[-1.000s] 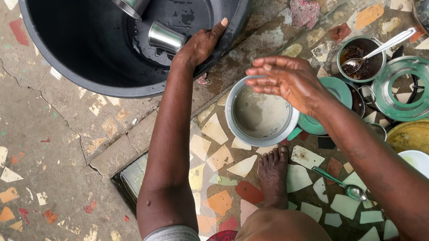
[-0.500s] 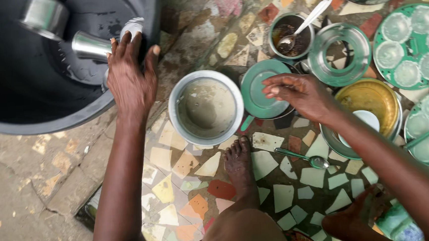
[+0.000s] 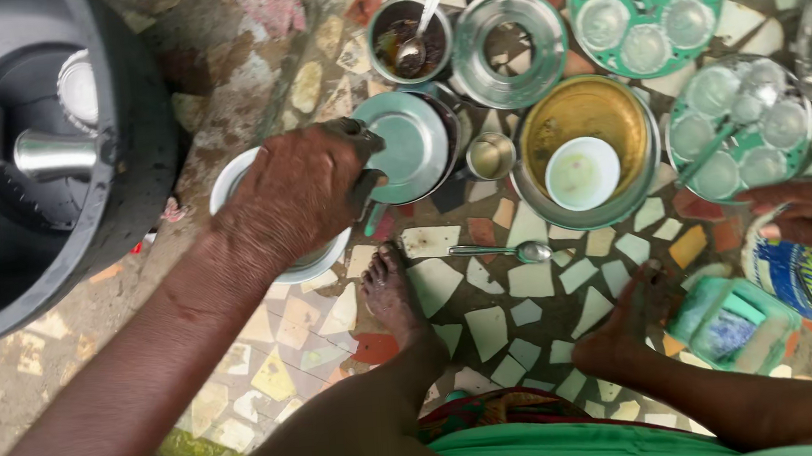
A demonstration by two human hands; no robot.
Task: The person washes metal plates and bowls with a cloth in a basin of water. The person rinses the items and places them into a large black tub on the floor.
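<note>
My left hand (image 3: 296, 192) sits on the white bowl (image 3: 325, 257), fingers bent around a dark thing. My right hand (image 3: 804, 216), at three o'clock, touches the colourful packet (image 3: 809, 283), fingers flat. I think I'm grabbing dishes; next needs a firm lift.

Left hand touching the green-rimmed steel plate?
Touching. Head view: left hand rests its fingers on the near rim of the steel plate, no gap visible.

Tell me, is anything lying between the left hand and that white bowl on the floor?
Nothing visible does. The left hand lies right over the white bowl, covering most of it. The green lid sits just beside the fingertips, not between them.
</note>
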